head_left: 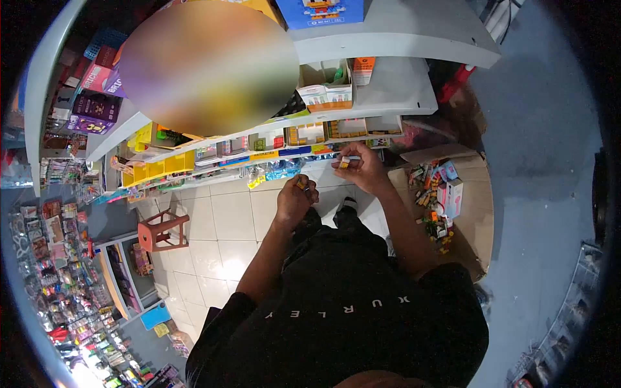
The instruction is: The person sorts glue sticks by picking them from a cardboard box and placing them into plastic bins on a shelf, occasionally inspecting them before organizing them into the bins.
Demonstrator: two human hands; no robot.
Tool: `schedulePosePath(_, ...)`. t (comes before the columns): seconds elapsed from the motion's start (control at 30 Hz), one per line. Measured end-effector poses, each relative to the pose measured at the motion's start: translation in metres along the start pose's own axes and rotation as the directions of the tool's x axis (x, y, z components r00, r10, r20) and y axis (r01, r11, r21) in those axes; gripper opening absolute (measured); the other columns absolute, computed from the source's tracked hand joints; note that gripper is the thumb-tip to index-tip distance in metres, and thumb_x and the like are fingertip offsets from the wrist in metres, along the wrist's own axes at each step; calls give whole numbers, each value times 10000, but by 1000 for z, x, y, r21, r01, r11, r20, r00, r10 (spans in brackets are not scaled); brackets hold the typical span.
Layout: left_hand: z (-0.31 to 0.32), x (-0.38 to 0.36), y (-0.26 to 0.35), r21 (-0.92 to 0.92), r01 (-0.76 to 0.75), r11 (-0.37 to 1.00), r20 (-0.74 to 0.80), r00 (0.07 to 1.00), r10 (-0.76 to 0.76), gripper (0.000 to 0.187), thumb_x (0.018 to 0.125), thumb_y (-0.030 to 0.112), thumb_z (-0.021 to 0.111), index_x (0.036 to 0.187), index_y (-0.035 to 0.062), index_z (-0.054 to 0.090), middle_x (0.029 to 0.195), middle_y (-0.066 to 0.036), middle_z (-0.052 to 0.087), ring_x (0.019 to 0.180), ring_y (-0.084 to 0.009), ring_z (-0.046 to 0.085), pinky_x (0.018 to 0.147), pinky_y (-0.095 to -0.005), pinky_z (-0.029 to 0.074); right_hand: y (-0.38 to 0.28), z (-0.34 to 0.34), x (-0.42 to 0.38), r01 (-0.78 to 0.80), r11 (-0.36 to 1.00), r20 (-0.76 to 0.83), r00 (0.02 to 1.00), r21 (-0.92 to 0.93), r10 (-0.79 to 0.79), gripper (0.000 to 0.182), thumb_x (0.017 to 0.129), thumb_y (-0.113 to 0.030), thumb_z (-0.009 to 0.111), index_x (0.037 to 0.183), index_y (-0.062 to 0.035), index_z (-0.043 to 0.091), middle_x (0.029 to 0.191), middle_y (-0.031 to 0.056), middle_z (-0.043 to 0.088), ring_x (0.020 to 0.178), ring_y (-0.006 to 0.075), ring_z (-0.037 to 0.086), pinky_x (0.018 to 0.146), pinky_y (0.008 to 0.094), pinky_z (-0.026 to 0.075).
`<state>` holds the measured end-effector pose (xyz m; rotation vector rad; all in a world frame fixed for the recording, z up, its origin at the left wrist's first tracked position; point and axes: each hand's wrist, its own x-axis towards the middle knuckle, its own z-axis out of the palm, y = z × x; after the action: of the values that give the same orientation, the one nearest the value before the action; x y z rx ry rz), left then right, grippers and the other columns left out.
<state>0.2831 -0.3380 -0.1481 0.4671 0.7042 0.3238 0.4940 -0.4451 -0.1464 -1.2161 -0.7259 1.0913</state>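
My left hand [295, 199] is closed around a small yellowish item in front of the shelf; most of it is hidden by the fingers. To the right and a little higher, my right hand [362, 167] pinches a small white and orange item [347, 162] between thumb and fingers. Just beyond both hands runs a low shelf row of small compartments [306, 134], several with small yellow and orange pieces in them. Beside my right forearm stands an open cardboard box [475, 220] holding many small loose items and a white and pink carton [450, 197].
A red stool [163, 231] stands on the tiled floor at the left. Yellow bins [159, 169] line the low shelf. Above it juts a grey shelf [394, 87] with a white carton [325, 90]. Packed goods [61, 271] hang at the far left. A large blur hides the upper middle.
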Motion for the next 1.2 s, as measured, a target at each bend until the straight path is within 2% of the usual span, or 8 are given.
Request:
schedulePosePath(0.13,-6,0,5,145,-37,989,7,999,37,433,1015,497,371,804,129,458,762,-68,532,673,-231,521,668,-380,421,-6,15,-7,-85,989,-58,995,-122,79,368,801,23,745,1131,26,582,1136,129,614,979,210,680,860,320,578)
schedulePosePath(0.17,-6,-5,10,72,8,997,-47,999,-5,446,1009,521,389,802,131,450,743,-65,510,667,-227,517,648,-368,424,-10,21,-8,-52,987,-49,998,-151,45,361,798,12,752,1122,33,594,1121,130,624,975,205,680,861,317,576)
schedulePosePath(0.3,3,-23,33,398,-85,914,-21,995,101,310,978,378,556,881,87,509,785,-61,574,660,-171,605,610,-299,491,-19,47,-5,13,965,19,1000,-262,-8,384,786,-37,775,1129,43,622,1087,132,652,963,185,678,857,297,564)
schedulePosePath(0.37,-5,-28,43,379,-100,920,3,994,107,248,943,277,637,872,81,502,789,-53,600,693,-163,638,612,-281,510,-16,63,-2,-18,960,30,999,-279,27,412,767,-106,791,1153,-31,665,1063,110,664,939,170,658,849,314,562)
schedulePosePath(0.5,-27,-39,63,486,-195,852,80,981,179,243,916,209,684,838,100,482,807,-42,622,681,-135,628,602,-278,511,-23,110,5,-23,933,107,992,-359,66,340,769,-116,797,1055,3,654,1028,126,661,895,172,669,801,313,567)
schedulePosePath(0.87,-135,-81,92,550,-168,818,-42,973,227,242,903,171,691,808,98,480,856,-75,669,685,-134,628,617,-273,505,37,197,30,-16,891,259,954,-455,149,269,801,-152,757,1028,-16,709,904,89,699,830,156,667,784,303,534)
schedulePosePath(1.03,-172,-80,102,445,-144,884,-8,986,164,225,904,172,689,817,113,490,899,-79,685,694,-132,635,619,-269,503,53,226,37,-166,905,159,957,-392,244,253,778,-172,769,955,-18,675,884,75,698,820,145,656,769,300,532)
schedulePosePath(1.2,-182,-75,114,461,-120,879,-121,973,196,233,922,199,662,789,117,488,930,-80,684,719,-146,646,634,-279,505,88,196,50,-166,840,97,963,-516,250,205,815,-100,741,966,18,669,870,79,688,807,141,668,720,267,540)
